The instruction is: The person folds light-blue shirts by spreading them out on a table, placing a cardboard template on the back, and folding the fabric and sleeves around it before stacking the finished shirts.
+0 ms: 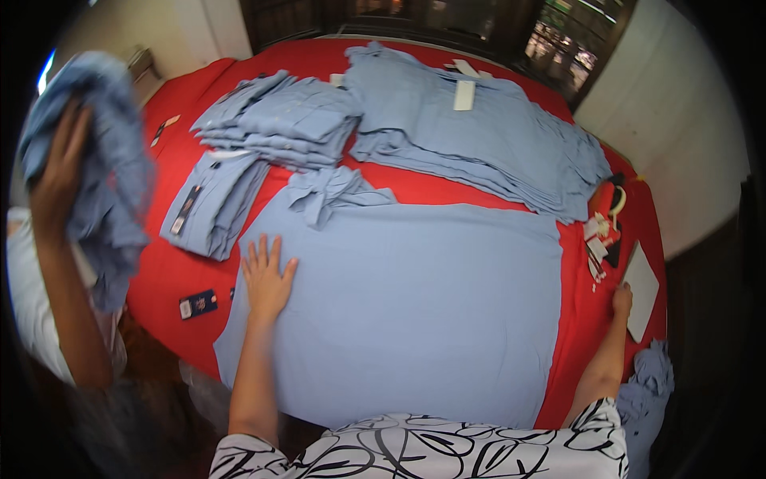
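Observation:
A light blue shirt (415, 311) lies spread out before me, its broad panel smooth and one part bunched (331, 191) at the far left. My left hand (270, 279) rests flat on its left side, fingers spread. Out at the right edge, my right hand (622, 298) has its fingers closed on the near edge of a white sheet of card (641, 291).
Folded blue shirts (279, 120) and a broad layered stack (479, 128) cover the far side of the red cloth (407, 188). Small tags and clips (598, 247) lie at right, a dark tag (198, 304) at left. A co-worker's hand (68, 156) holds up a crumpled blue garment (112, 176).

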`<state>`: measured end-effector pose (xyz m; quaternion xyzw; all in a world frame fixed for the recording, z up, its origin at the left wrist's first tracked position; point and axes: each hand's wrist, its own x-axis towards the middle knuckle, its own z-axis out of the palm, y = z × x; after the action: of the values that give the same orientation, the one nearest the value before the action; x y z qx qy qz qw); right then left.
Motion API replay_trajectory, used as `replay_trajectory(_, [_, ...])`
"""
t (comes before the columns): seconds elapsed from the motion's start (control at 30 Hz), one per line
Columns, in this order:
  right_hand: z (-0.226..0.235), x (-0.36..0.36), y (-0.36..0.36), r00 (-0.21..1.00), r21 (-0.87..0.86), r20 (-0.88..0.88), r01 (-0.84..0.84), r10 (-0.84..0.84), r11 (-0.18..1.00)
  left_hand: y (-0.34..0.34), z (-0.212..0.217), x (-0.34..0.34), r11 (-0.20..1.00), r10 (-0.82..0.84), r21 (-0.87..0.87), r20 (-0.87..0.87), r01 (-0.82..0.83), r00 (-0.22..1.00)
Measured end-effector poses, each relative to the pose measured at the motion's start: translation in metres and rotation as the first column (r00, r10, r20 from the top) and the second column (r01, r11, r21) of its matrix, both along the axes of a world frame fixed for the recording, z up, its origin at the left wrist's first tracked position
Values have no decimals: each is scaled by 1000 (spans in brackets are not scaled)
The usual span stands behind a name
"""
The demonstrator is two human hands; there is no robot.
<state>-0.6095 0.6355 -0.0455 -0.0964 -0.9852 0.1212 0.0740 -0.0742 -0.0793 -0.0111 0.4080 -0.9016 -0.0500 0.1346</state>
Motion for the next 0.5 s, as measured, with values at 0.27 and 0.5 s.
replay_trajectory(0.27, [91,1,32,985,192,-148,120,-92,974,15,-6,20,995,-92,12,-181,96,979])
replay_trajectory(0.5, [253,166,-75,903,-590,-314,-427,292,686,67,18,117,999,40,29,-64,-38,997])
